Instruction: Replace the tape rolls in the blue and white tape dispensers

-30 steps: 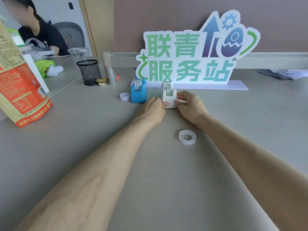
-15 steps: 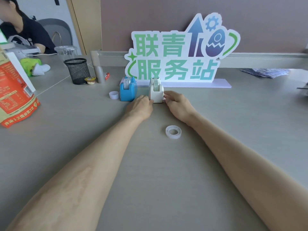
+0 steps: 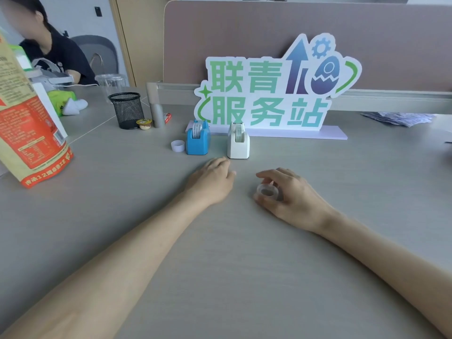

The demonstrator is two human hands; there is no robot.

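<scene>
Tape roll (image 3: 267, 192) pinched in right hand (image 3: 297, 204); left hand (image 3: 212, 183) rests loosely curled, empty, near white dispenser (image 3: 238, 144).

Blue dispenser (image 3: 197, 143) beside white dispenser (image 3: 238, 145); clear roll (image 3: 267, 192) gripped.

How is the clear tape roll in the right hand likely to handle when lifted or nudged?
The clear tape roll is a small hollow ring, so probably light and stiff in the fingertip grip of the right hand. Its glossy rim may be slippery. On edge on the table it would likely roll; flat, it should stay.
</scene>
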